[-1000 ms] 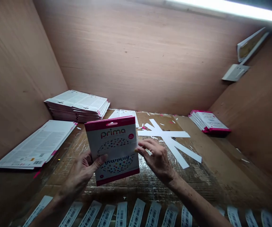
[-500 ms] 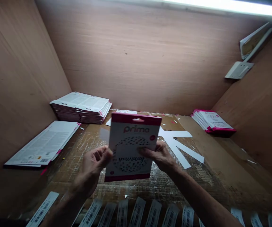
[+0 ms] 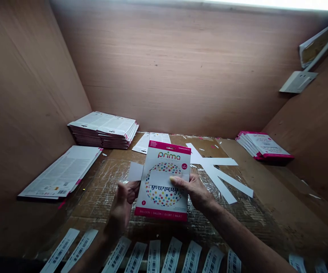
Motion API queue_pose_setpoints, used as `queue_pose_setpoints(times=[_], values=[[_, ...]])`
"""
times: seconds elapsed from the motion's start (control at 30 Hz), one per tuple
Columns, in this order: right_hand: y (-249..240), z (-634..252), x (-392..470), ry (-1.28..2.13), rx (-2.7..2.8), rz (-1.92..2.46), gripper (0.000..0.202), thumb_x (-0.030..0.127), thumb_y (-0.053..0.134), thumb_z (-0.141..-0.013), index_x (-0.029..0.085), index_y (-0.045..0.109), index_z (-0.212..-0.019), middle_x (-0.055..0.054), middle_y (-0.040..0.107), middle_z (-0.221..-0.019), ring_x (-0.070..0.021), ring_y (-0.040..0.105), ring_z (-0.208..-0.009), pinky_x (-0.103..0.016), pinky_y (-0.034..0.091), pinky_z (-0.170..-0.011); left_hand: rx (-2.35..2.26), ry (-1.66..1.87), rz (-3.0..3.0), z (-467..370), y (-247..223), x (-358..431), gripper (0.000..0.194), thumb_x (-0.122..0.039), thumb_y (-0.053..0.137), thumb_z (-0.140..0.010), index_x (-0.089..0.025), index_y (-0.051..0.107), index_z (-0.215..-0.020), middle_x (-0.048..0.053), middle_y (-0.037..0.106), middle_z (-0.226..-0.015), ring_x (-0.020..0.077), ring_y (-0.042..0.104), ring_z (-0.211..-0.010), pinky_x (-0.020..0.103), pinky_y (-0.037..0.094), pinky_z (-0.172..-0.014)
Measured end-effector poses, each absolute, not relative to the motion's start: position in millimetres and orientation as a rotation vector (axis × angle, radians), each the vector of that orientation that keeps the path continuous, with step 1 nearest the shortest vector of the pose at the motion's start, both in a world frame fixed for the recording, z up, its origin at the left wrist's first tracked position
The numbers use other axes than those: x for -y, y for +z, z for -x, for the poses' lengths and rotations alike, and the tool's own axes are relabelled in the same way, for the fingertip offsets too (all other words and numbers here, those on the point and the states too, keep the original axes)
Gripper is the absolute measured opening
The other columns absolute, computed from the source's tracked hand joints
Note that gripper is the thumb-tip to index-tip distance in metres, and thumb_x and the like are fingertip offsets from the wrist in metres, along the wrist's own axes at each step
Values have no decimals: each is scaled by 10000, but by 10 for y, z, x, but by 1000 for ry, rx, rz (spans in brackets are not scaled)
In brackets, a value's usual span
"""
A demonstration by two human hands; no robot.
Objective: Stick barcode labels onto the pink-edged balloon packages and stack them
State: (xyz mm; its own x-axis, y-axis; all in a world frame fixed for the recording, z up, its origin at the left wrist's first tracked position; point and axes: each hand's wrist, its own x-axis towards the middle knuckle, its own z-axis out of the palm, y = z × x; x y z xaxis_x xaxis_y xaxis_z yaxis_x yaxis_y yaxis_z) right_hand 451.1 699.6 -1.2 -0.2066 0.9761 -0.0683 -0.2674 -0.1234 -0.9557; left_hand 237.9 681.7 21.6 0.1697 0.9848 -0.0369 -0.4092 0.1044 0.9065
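Observation:
A flat white and magenta balloon packet [image 3: 164, 208] with a dotted round print stands tilted up before me. My right hand [image 3: 196, 191] grips its right edge, thumb pressed on a white paper strip [image 3: 160, 177] lying across the front. Another white strip end [image 3: 135, 171] juts out past the packet's left side; whether it is the same strip is hidden. My left hand [image 3: 122, 204] is at the packet's left edge, thumb raised and apart, fingers partly behind the edge.
Loose white strips [image 3: 223, 185] lie right of the packet. Packet stacks stand at back left [image 3: 104, 131] and back right [image 3: 266, 146]; more packets [image 3: 63, 172] lie at left. Barcode labels [image 3: 171, 256] line the front edge. Wooden walls [image 3: 166, 76] enclose the cardboard-covered surface.
The left thumb has come off the packet's left edge. The packet has tipped back, its print now clearer, and the strip end shows more at its left.

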Motion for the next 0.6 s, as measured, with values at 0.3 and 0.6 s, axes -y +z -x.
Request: queue_pose_setpoints(times=[0.3,0.6], values=[[57,-4508,-6965,1510,1179,926,324,385,798,-695,151,739,-910,-91,745,-906,-207,700,-791,-337,572,-727,-744,1211,-547,-2381,252,-7015,180,-239,752,-769,-156,706,-922,-20,675,-565,90,574,-415,153,453,-414],[79,-4547,-6922,1487,1227,943,288,380,794,-701,157,739,-876,-80,743,-899,-182,690,-773,-322,566,-711,-793,981,-966,-2409,361,-6895,454,-464,704,-788,-95,684,-1052,115,763,-886,246,707,-814,287,569,-664]])
